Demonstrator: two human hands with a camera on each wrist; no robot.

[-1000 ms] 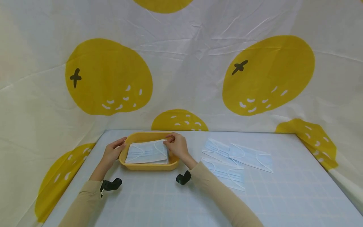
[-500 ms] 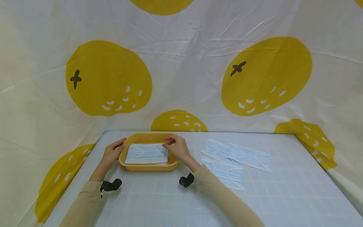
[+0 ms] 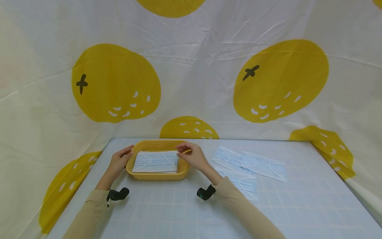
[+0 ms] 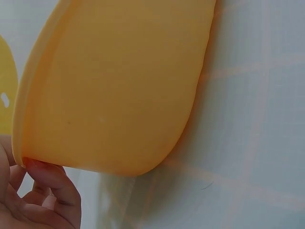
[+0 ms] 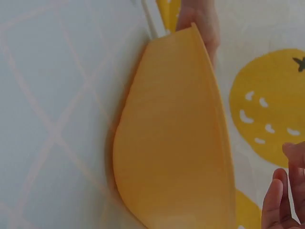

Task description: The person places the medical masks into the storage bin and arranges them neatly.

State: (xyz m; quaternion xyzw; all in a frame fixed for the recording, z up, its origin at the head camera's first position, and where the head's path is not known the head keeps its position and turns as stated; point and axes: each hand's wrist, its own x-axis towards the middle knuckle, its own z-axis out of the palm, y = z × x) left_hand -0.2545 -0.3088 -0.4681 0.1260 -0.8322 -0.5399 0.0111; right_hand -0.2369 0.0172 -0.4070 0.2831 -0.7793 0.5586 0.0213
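Note:
A shallow yellow plastic tray (image 3: pixel 156 177) with rounded ends stands at the back left of the table. Inside it lies a neat stack of light blue disposable face masks (image 3: pixel 156 162) with white ear loops. My left hand (image 3: pixel 118 161) is at the tray's left end; the left wrist view shows its thumb and fingers pinching the rim. Over the right end hovers my right hand (image 3: pixel 194 157), its fingers loosely bent and parted, with nothing between them. In the right wrist view its fingertips (image 5: pixel 273 198) show apart from the tray's side.
Several more face masks (image 3: pixel 263 166) lie partly overlapping on the table right of the tray, with the right forearm passing in front of one. A pale blue checked cloth (image 3: pixel 167 212) covers the table. Behind hangs a white curtain (image 3: pixel 197 86) printed with yellow fruit.
The right hand has let go of the top mask's corner and drawn back to the right. That mask now lies flat on the stack. The left hand keeps its place at the tray.

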